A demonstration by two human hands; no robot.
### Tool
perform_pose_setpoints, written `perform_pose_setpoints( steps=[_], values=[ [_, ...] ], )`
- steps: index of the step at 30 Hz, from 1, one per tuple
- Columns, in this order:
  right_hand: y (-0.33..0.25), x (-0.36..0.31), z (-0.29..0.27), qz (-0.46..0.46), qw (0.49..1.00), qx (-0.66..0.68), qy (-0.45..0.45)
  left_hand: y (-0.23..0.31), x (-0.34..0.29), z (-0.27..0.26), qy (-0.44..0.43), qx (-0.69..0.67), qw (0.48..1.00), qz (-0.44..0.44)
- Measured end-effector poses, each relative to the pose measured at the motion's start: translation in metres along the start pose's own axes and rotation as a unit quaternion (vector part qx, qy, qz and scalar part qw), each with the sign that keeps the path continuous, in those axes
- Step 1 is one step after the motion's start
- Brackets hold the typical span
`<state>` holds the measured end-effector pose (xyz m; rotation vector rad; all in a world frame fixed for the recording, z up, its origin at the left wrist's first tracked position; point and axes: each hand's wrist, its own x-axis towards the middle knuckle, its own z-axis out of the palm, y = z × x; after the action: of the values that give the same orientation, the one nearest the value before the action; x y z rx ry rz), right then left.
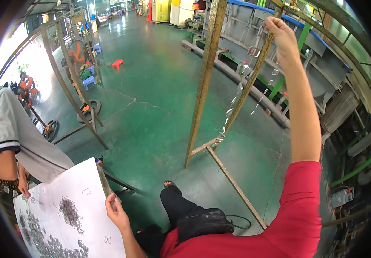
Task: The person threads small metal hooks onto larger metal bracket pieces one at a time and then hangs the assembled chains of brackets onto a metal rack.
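My right hand is raised high at the right, its fingers pinched at the top of a hanging string of small shiny metal pieces. The string dangles beside a rusty metal post. Low at the left, my left hand is by the edge of a white board. Its fingers are curled together, and whatever is between them is too small to make out. On the board lie a pile of thin wire hooks and a wide heap of small metal buckle-like pieces.
A co-worker in a grey shirt has a hand over the board's far-left edge. A second, shorter string of metal pieces hangs at the right. A rusty frame bar runs low before me. Fans and low stools stand farther off.
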<state>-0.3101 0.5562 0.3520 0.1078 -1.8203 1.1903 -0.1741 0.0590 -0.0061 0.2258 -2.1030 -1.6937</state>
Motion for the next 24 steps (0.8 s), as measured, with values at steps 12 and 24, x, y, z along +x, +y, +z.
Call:
perform_pose_setpoints(
  steps=[12, 24],
  values=[
    [0.089, 0.166, -0.175, -0.045, 0.993, -0.062, 0.088, -0.02, 0.009, 0.019, -0.028, 0.096, 0.994, -0.05],
    [0.09, 0.205, -0.179, -0.039, 0.967, -0.122, 0.22, -0.038, 0.012, 0.033, 0.006, 0.107, 0.993, -0.041]
  ],
)
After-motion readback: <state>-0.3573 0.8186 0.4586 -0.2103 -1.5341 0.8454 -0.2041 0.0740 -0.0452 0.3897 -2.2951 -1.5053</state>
